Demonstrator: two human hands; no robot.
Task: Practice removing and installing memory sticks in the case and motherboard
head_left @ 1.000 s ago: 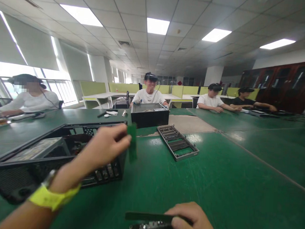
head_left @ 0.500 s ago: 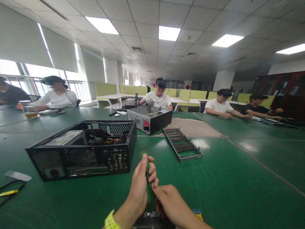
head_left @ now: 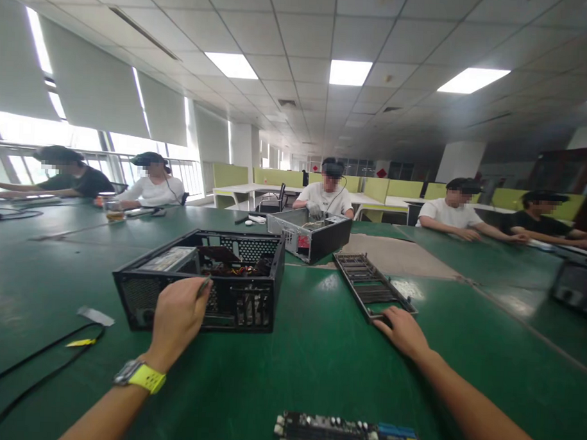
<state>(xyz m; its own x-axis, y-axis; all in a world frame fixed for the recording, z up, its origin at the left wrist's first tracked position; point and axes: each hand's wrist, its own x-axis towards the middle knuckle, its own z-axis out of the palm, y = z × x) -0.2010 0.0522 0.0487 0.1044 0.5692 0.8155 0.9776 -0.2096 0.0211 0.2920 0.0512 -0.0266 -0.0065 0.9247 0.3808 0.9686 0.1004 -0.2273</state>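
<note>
**A:** What are you seeing on the feed?

**B:** I'm looking down a green table (head_left: 317,362). The left hand (head_left: 177,318) is hanging just in front of the open black computer case (head_left: 202,278), curled shut around something thin; only a grey sliver is poking out above the knuckles, so I'm not naming what it is. A yellow-strapped watch (head_left: 141,375) is sitting on that wrist.

**A:** And the other one?

**B:** The right hand (head_left: 402,331) is lying flat, fingers spread and holding nothing, with the fingertips touching the near corner of the grey side panel (head_left: 371,287), which is resting on the table to the right of the case.

**A:** Anything worrying you?

**B:** A few things, I'm guessing. That thin piece is being held close to the case's perforated rear wall, so a careless push could be knocking it against the metal edge or bending it. The panel could be sliding away under a loose palm on this smooth surface. Also, a circuit board (head_left: 346,433) is lying at the near table edge, right under both forearms; a dragged elbow could be scraping it or nudging it off.

**A:** Other people nearby?

**B:** Several are sitting across the table, one working over a second open case (head_left: 310,233), all well apart from these hands. A black cable (head_left: 38,365) is trailing on the left.
</note>
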